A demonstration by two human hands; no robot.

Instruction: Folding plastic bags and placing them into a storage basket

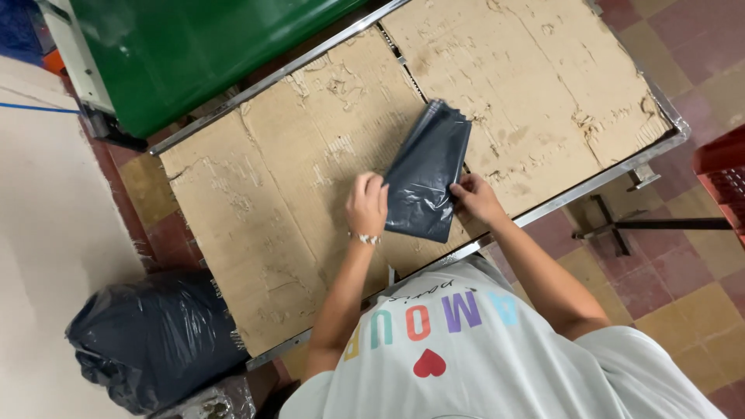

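Observation:
A folded dark grey garment in a clear plastic bag lies on a table covered with worn cardboard. My left hand, with a bead bracelet at the wrist, grips the packet's lower left edge with curled fingers. My right hand pinches its lower right edge. The packet lies flat and slanted, its far end pointing away from me. My light shirt with coloured letters fills the bottom of the view.
A big green machine body stands beyond the table at the top left. A plastic sack of dark cloth sits on the floor at the lower left. A red crate and a black metal stand are at the right.

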